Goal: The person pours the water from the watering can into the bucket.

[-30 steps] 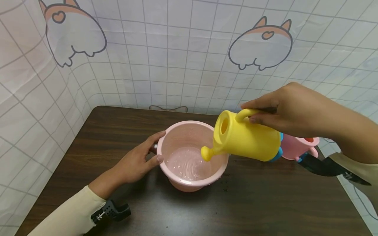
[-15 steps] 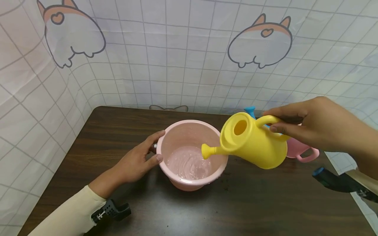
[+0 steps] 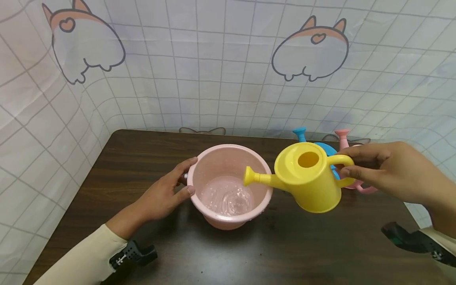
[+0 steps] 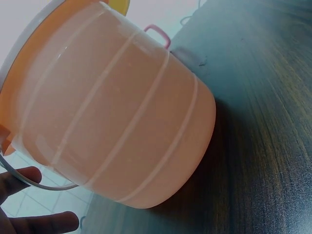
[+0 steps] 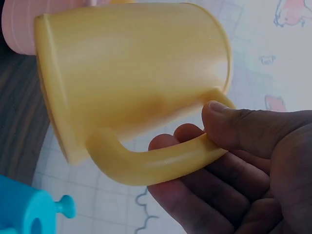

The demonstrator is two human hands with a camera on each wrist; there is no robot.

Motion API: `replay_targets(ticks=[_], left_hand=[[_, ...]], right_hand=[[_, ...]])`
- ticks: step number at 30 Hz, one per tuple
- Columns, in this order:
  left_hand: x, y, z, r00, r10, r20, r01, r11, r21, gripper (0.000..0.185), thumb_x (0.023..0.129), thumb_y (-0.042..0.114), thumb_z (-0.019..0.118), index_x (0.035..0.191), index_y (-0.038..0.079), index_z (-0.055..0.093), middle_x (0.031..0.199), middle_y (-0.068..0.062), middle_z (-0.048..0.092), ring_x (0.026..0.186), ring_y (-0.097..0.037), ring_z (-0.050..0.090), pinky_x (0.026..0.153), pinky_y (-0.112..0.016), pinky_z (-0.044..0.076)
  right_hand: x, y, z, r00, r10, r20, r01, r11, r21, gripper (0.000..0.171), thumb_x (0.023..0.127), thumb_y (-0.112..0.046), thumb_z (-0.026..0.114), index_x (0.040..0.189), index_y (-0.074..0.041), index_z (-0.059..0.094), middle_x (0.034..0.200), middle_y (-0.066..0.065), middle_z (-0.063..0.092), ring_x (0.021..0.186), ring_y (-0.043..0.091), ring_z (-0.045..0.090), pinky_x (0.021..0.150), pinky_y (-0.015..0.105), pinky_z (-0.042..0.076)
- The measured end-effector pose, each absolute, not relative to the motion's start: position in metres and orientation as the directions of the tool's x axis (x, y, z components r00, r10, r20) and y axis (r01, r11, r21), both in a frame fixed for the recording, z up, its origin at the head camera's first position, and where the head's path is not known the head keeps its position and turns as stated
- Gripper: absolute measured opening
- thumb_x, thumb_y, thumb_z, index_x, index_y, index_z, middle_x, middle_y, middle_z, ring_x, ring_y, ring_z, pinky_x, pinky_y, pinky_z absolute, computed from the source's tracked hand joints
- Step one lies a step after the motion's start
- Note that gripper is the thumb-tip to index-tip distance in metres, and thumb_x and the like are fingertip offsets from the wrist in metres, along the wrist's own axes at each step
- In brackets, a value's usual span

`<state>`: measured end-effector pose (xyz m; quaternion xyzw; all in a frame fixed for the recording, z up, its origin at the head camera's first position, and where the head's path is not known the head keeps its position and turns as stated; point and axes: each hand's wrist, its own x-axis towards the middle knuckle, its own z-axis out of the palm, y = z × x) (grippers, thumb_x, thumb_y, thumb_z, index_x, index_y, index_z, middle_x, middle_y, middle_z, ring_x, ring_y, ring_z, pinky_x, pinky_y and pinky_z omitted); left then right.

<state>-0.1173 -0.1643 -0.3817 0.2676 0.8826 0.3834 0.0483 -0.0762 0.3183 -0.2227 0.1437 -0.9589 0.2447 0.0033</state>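
My right hand (image 3: 395, 170) grips the handle of a yellow watering can (image 3: 315, 194), its fingers curled round the handle in the right wrist view. The can is held nearly upright, its spout pointing left and the sprinkler head over the bucket's inside. No stream leaves the head. A pink bucket (image 3: 224, 223) stands on the table with rippling water (image 3: 228, 198) in its bottom. My left hand (image 3: 158, 198) holds the bucket's left rim, thumb and index finger at its edge. In the left wrist view, two fingers (image 4: 46, 223) show near the bucket's thin wire handle (image 4: 36, 184).
Behind the yellow can stand a blue watering can (image 3: 325, 149) and a pink watering can (image 3: 342, 138), both partly hidden. Water drops dot the dark wooden table (image 3: 285, 253). A white gridded cloth (image 3: 199, 79) with cartoon animals hangs right behind it.
The yellow can has turned from tilted to nearly upright as my right hand lowered and moved slightly right. The blue and pink cans have come into fuller view. My left hand stays on the bucket.
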Motion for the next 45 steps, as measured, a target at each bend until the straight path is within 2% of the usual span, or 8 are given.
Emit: replay_targets(ticks=[4,9,13,16,23,27,38,45], left_hand=[[-0.117,-0.165,-0.383,-0.854,0.507,0.118,0.431,0.561,0.707,0.074,0.102,0.034,0.063,0.162,0.039,0.019,0.149,-0.005,0.049,0.116,-0.022,0.063,0.091,-0.057,0.049],[-0.118,-0.164,-0.384,-0.849,0.514,0.126,0.438,0.548,0.713,0.075,0.102,0.031,0.063,0.162,0.038,0.019,0.151,-0.005,0.048,0.115,-0.022,0.063,0.091,-0.058,0.05],[-0.119,-0.165,-0.385,-0.842,0.521,0.141,0.453,0.54,0.71,0.074,0.102,0.034,0.062,0.162,0.037,0.02,0.151,-0.005,0.048,0.115,-0.022,0.063,0.09,-0.057,0.05],[-0.12,-0.165,-0.385,-0.841,0.521,0.146,0.458,0.54,0.706,0.073,0.103,0.036,0.061,0.163,0.036,0.02,0.15,-0.006,0.048,0.115,-0.022,0.063,0.088,-0.056,0.05],[-0.12,-0.164,-0.385,-0.841,0.522,0.146,0.457,0.54,0.707,0.072,0.103,0.035,0.061,0.163,0.035,0.02,0.148,-0.007,0.05,0.115,-0.024,0.063,0.089,-0.058,0.049],[-0.121,-0.164,-0.386,-0.839,0.521,0.157,0.465,0.539,0.702,0.071,0.103,0.04,0.06,0.162,0.034,0.022,0.144,-0.007,0.053,0.113,-0.022,0.063,0.088,-0.057,0.05],[-0.119,-0.165,-0.388,-0.838,0.519,0.166,0.471,0.536,0.701,0.069,0.103,0.046,0.058,0.162,0.032,0.023,0.137,-0.007,0.058,0.111,-0.022,0.064,0.084,-0.053,0.051],[-0.12,-0.164,-0.388,-0.836,0.521,0.171,0.477,0.537,0.696,0.069,0.103,0.043,0.058,0.162,0.031,0.024,0.135,-0.006,0.059,0.111,-0.022,0.063,0.084,-0.049,0.051]], right_hand=[[-0.074,0.328,-0.236,-0.96,-0.27,0.076,-0.272,0.827,-0.492,0.019,0.09,-0.016,0.08,0.109,-0.017,0.078,0.085,-0.009,0.076,0.065,0.01,0.067,0.056,0.024,0.051],[-0.066,0.339,-0.255,-0.955,-0.268,0.125,-0.295,0.833,-0.468,0.022,0.089,-0.014,0.082,0.11,-0.021,0.079,0.087,-0.012,0.076,0.071,0.003,0.065,0.06,0.019,0.046],[-0.059,0.343,-0.27,-0.933,-0.298,0.201,-0.359,0.786,-0.503,0.026,0.089,-0.003,0.079,0.112,-0.014,0.077,0.092,-0.008,0.078,0.082,-0.004,0.069,0.067,0.013,0.05],[-0.055,0.343,-0.281,-0.933,-0.273,0.235,-0.36,0.724,-0.589,0.029,0.088,0.005,0.077,0.115,-0.006,0.075,0.095,-0.006,0.078,0.086,-0.004,0.071,0.067,0.014,0.052],[-0.053,0.334,-0.305,-0.92,-0.078,0.385,-0.338,0.657,-0.674,0.032,0.082,0.014,0.078,0.112,0.003,0.076,0.095,-0.013,0.077,0.082,-0.002,0.072,0.067,0.013,0.051],[-0.056,0.327,-0.317,-0.912,0.019,0.41,-0.303,0.642,-0.704,0.03,0.084,0.01,0.078,0.113,0.004,0.075,0.096,-0.015,0.076,0.085,-0.003,0.072,0.071,0.012,0.051],[-0.07,0.303,-0.347,-0.931,0.221,0.289,-0.114,0.575,-0.81,0.034,0.094,-0.02,0.077,0.122,-0.001,0.073,0.102,-0.01,0.076,0.094,-0.007,0.068,0.075,0.013,0.051],[-0.081,0.284,-0.366,-0.902,0.276,0.332,-0.142,0.535,-0.833,0.031,0.094,-0.018,0.077,0.121,-0.004,0.075,0.103,0.0,0.077,0.095,-0.005,0.069,0.073,0.014,0.052]])
